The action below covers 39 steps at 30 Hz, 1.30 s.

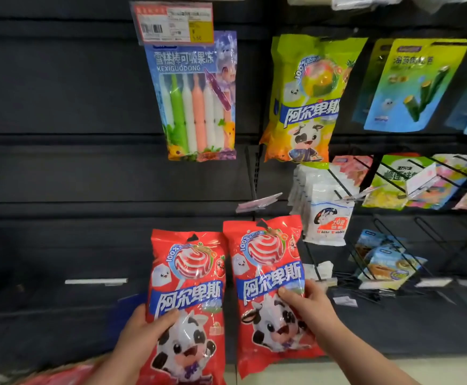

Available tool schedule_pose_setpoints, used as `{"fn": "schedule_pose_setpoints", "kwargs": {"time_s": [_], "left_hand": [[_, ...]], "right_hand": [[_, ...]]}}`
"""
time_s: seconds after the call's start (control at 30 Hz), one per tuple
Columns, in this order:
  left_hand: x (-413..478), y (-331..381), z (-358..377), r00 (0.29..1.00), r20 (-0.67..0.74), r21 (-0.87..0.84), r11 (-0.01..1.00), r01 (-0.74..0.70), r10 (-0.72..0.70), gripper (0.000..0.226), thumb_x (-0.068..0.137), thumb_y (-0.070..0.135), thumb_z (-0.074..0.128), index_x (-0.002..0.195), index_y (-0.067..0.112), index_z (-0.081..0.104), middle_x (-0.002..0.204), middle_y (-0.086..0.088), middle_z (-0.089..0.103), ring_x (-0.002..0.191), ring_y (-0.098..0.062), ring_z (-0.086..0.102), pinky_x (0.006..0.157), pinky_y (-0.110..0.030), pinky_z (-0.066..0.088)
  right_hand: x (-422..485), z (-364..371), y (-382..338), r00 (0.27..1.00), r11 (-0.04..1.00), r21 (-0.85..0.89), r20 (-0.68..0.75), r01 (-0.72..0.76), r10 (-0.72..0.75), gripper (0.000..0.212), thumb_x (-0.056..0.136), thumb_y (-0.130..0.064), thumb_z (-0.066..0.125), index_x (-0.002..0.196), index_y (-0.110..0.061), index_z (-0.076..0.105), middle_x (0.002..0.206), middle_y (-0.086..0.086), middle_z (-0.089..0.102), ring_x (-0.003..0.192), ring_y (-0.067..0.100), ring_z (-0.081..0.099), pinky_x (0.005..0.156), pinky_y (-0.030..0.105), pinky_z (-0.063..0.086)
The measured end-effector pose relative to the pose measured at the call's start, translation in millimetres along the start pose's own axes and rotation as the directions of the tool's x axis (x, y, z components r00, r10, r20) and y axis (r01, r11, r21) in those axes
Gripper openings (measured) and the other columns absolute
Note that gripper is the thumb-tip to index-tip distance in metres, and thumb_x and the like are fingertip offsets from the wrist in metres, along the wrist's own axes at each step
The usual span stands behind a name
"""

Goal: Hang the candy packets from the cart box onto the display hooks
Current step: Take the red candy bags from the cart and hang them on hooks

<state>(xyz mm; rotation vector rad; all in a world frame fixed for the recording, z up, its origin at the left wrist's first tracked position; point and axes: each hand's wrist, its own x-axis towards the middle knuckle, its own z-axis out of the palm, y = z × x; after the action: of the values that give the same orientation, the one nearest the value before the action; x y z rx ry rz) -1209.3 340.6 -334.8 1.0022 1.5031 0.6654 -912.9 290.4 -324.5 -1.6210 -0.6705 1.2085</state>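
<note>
Two red lollipop candy packets with a cartoon cow are held up before the dark display wall. My left hand (140,333) grips the left red packet (189,276) at its lower left edge, thumb on the front. My right hand (308,311) grips the right red packet (265,262) at its right side. The right packet's hang hole sits just below an empty display hook (254,190) with a price tag clip (257,203). More red packaging (60,376) shows at the bottom left corner.
A jelly-stick packet (196,98) hangs upper centre under a price label (174,22). A green lollipop packet (307,98) hangs right of it. White Rabbit bags (325,209) and several other snack packets (415,84) fill hooks on the right. Wire hooks (388,240) jut out lower right.
</note>
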Motion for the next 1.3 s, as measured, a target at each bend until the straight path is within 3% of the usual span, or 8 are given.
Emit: {"fn": "schedule_pose_setpoints", "kwargs": {"time_s": [0.2,0.3,0.37,0.6,0.87,1.07,1.2,1.3], "left_hand": [[-8,2,0,0.996,-0.074,-0.002,0.999,0.053,-0.053,0.075,0.048,0.052,0.089,0.111,0.019,0.065,0.100,-0.006,0.075,0.093,-0.028,0.071,0.088,-0.047,0.053],[-11,4,3,0.991,-0.127,-0.001,0.999,0.047,-0.047,0.042,0.075,0.035,0.080,0.110,0.016,0.066,0.100,-0.007,0.074,0.095,-0.028,0.068,0.090,-0.044,0.050],[-12,4,4,0.990,-0.138,0.015,1.000,0.022,-0.020,0.031,0.080,0.030,0.076,0.108,0.018,0.069,0.098,-0.006,0.075,0.095,-0.026,0.068,0.094,-0.046,0.050],[-9,4,9,0.986,-0.163,-0.016,0.999,0.038,-0.040,0.031,0.083,0.033,0.073,0.109,0.019,0.064,0.101,-0.004,0.073,0.093,-0.022,0.066,0.071,-0.033,0.047],[-8,4,13,0.985,-0.155,-0.022,0.997,0.070,-0.072,0.038,0.080,0.035,0.076,0.113,0.023,0.063,0.107,-0.002,0.072,0.100,-0.023,0.067,0.095,-0.049,0.050],[-19,17,24,0.988,-0.153,-0.075,0.997,0.000,-0.012,0.015,0.087,0.021,0.070,0.096,0.028,0.061,0.097,0.003,0.069,0.090,-0.014,0.062,0.081,-0.035,0.046],[-27,23,31,0.990,-0.141,-0.136,0.991,0.007,-0.026,0.017,0.087,0.021,0.070,0.087,0.030,0.055,0.090,0.007,0.065,0.083,-0.009,0.059,0.081,-0.035,0.044],[-28,22,33,0.990,-0.134,-0.153,0.988,0.018,-0.039,0.019,0.085,0.020,0.071,0.087,0.032,0.056,0.089,0.007,0.067,0.082,-0.010,0.060,0.077,-0.034,0.045]], "right_hand": [[26,2,-7,0.998,1.000,-0.008,0.051,0.027,-0.026,0.027,0.080,-0.013,0.075,0.101,-0.012,0.058,0.093,0.012,0.073,0.081,0.027,0.072,0.074,0.040,0.058],[35,3,-8,0.997,1.000,0.007,0.070,0.026,-0.027,0.027,0.081,-0.015,0.074,0.101,-0.016,0.056,0.094,0.013,0.073,0.079,0.028,0.073,0.073,0.041,0.060],[39,4,-9,0.995,0.999,0.026,0.095,0.033,-0.035,0.028,0.081,-0.015,0.073,0.104,-0.014,0.056,0.094,0.013,0.074,0.077,0.028,0.074,0.069,0.038,0.060],[56,11,-7,0.996,0.998,0.055,0.088,0.021,-0.026,0.035,0.080,-0.022,0.074,0.108,-0.012,0.054,0.096,0.015,0.074,0.083,0.033,0.073,0.083,0.054,0.056],[76,15,-13,0.998,0.998,0.056,0.055,0.015,-0.018,0.022,0.083,-0.017,0.072,0.096,-0.014,0.056,0.095,0.016,0.072,0.085,0.034,0.071,0.084,0.051,0.056],[115,29,-17,1.000,1.000,0.006,0.013,-0.005,0.005,0.027,0.080,-0.019,0.075,0.099,-0.012,0.057,0.103,0.014,0.070,0.091,0.032,0.069,0.089,0.050,0.054],[141,32,-22,1.000,0.998,-0.053,-0.006,0.018,-0.019,0.046,0.079,-0.024,0.076,0.117,-0.008,0.054,0.112,0.014,0.067,0.098,0.032,0.066,0.092,0.052,0.053],[158,33,-24,1.000,0.995,-0.094,-0.014,0.025,-0.027,0.041,0.081,-0.022,0.073,0.115,-0.011,0.052,0.114,0.013,0.065,0.103,0.033,0.064,0.094,0.052,0.051]]}}
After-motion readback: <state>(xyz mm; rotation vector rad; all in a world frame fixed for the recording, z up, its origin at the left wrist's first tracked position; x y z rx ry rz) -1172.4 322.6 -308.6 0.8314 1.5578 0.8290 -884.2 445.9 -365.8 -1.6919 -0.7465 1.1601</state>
